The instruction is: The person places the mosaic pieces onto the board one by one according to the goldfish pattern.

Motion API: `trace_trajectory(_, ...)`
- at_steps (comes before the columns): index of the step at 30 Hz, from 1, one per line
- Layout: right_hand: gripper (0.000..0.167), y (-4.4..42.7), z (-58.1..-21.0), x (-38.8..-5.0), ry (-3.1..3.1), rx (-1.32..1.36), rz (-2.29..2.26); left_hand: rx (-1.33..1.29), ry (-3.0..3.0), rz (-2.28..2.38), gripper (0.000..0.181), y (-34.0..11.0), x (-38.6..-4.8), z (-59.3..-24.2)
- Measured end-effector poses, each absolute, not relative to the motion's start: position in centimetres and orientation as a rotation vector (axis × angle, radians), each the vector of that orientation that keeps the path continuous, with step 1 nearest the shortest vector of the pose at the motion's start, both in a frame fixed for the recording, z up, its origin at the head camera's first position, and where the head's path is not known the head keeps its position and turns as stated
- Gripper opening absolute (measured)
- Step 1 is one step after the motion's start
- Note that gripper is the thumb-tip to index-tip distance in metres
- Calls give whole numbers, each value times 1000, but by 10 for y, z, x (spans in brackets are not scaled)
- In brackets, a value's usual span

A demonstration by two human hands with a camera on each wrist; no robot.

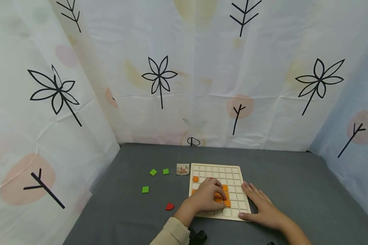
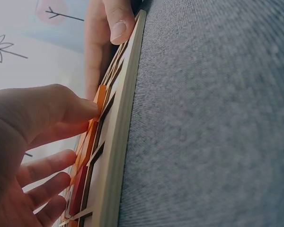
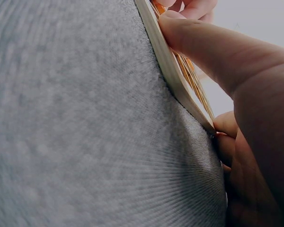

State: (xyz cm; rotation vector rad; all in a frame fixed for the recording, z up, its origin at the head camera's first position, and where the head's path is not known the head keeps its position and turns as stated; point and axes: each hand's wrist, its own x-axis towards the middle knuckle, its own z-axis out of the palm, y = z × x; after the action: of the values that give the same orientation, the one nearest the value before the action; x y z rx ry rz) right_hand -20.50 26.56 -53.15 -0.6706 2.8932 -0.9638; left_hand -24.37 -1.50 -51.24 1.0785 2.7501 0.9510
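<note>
A pale wooden grid board [image 1: 216,168] lies on the grey table. My left hand [image 1: 206,196] reaches over it from the near left, its thumb and index finger pinching an orange tile [image 2: 100,100] at the board's surface. Other orange tiles [image 1: 225,188] sit in cells beside the fingers, and a red piece [image 2: 77,191] lies under the palm side. Part of the arrangement is hidden by this hand. My right hand [image 1: 263,208] rests at the board's right side with straight fingers; its thumb touches the near right corner.
Several loose pieces lie left of the board: green squares [image 1: 145,189] and a red quarter-round piece [image 1: 170,206]. A small patterned card [image 1: 182,169] sits by the board's far left corner. Printed fabric [image 1: 202,68] hangs behind the grey table [image 1: 119,200].
</note>
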Motion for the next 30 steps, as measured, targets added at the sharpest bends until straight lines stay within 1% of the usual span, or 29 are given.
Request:
trace_trajectory(13, 105, 265, -530, -205, 2857, -633, -988, 1074, 2756, 939, 8, -15, -244, -513)
trace_trajectory(19, 106, 264, -530, -205, 2844, -619, -1005, 1073, 2698, 1011, 8, -21, -245, -512)
trace_trajectory(25, 107, 264, -533, -205, 2874, -648, -976, 989, 2582, 1219, 11, -47, -249, -511)
trace_trajectory(30, 108, 264, -531, -206, 2869, -630, -974, 911, 2643, 1230, 11, -80, -250, -507)
